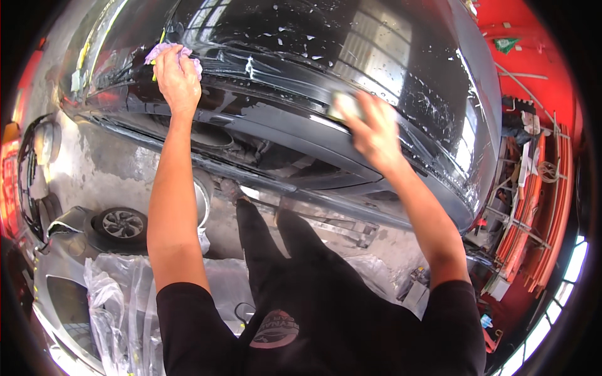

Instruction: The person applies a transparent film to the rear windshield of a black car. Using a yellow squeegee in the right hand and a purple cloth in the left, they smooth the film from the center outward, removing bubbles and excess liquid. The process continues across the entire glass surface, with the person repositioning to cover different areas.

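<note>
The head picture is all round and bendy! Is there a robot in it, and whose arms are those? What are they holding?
There is no robot here, just a person with two bare hands. The camera sits on that person's head and looks down, so you see what they see. Its wide fisheye lens makes straight edges curve.

The big shiny black thing is a car body. Pale spots and streaks are scattered over it, and light reflects off it.

The left hand presses a purple cloth against the car. The right hand looks blurry and holds a pale object. It might be a sponge, but the blur makes that hard to tell.
</note>
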Motion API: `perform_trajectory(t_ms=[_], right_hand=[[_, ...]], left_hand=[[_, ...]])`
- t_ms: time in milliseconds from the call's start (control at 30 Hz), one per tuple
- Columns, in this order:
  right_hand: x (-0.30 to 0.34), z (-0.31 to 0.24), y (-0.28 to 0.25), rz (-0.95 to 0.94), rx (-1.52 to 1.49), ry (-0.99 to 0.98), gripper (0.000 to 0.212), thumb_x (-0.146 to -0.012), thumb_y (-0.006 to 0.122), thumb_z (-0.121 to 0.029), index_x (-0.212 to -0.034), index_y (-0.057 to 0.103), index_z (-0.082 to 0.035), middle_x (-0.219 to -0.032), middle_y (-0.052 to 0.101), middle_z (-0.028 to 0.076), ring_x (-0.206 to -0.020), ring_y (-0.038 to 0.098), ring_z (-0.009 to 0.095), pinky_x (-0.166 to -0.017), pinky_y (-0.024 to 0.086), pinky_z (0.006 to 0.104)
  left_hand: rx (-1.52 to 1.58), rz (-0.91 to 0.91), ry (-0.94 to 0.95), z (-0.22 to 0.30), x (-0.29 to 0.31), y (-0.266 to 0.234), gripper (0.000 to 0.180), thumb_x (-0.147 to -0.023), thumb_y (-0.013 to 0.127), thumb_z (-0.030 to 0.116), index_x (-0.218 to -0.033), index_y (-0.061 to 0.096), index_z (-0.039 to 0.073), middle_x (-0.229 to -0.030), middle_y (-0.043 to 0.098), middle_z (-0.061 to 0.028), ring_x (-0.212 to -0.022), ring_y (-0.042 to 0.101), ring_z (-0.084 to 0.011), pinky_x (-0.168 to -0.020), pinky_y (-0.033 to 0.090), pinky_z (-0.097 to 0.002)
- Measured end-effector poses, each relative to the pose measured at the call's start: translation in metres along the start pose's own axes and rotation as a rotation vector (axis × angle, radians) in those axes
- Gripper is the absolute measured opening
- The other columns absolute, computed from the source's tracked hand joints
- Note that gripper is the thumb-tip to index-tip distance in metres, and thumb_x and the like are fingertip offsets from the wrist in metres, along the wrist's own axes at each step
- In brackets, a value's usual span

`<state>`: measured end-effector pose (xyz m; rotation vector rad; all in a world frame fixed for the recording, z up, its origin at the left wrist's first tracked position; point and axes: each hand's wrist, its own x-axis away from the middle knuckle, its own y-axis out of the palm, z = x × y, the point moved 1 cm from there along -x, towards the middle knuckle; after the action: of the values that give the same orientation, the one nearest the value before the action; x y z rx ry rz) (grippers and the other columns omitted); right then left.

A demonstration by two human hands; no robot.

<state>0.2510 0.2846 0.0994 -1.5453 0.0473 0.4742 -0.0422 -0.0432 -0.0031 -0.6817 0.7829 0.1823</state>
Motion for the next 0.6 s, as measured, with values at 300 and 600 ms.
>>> perform_trajectory(t_ms=[300, 600], right_hand=[[-0.084, -0.034, 0.035, 0.049, -0.01, -0.061, 0.069, -0.076, 0.077, -0.007, -0.144, 0.071, -0.016, -0.142, 0.059, 0.02, -0.124, 0.059, 0.037, -0.105, 0.049, 0.0509], [0.048, 0.023, -0.023, -0.032, 0.094, -0.009, 0.062, -0.078, 0.079, -0.006, -0.14, 0.075, -0.015, -0.138, 0.064, 0.023, -0.113, 0.065, 0.04, -0.093, 0.052, 0.0528]], left_hand=[[0.014, 0.017, -0.035, 0.013, 0.002, 0.015, 0.023, -0.101, 0.064, 0.012, -0.119, 0.076, 0.002, -0.122, 0.074, -0.0163, -0.117, 0.067, -0.0382, -0.107, 0.05, -0.0486], [-0.01, 0.058, -0.121, 0.01, 0.005, 0.01, 0.027, -0.097, 0.064, 0.01, -0.12, 0.075, 0.002, -0.126, 0.073, -0.0168, -0.12, 0.066, -0.039, -0.108, 0.051, -0.0486]])
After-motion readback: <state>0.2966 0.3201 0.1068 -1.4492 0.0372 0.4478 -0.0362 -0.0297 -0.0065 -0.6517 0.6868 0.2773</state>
